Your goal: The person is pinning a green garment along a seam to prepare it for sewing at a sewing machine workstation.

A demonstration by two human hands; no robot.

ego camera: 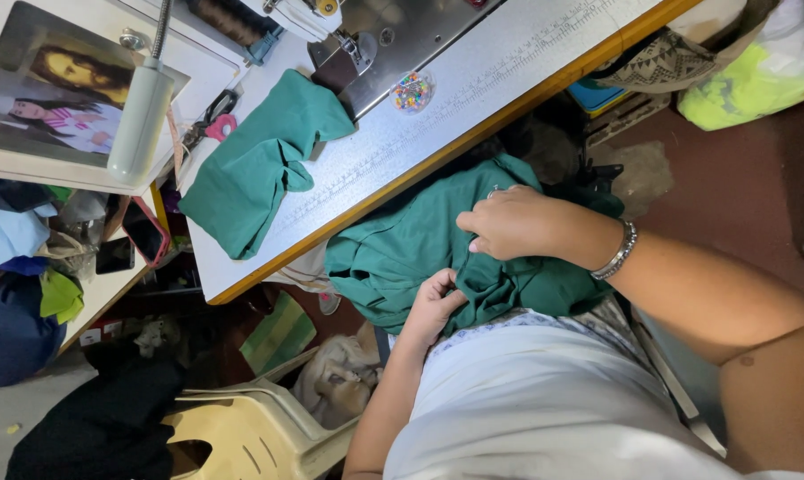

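A bundle of dark green fabric [402,253] lies in my lap, just below the sewing table's edge. My right hand [517,222], with a ring and a silver bracelet, presses on top of the bundle, its fingers curled into the cloth. My left hand [433,307] pinches a fold of the same fabric at its lower edge, close to my body. A second piece of green fabric [260,164] lies on the white table [473,107], one corner by the sewing machine's presser foot [344,53].
Pink-handled scissors [214,120] and a round box of coloured pins [413,91] sit on the table. A grey lamp head [140,120] hangs over a framed picture [55,89]. Phones [140,236], clothes piles and a cream plastic chair [242,431] crowd the left and the floor.
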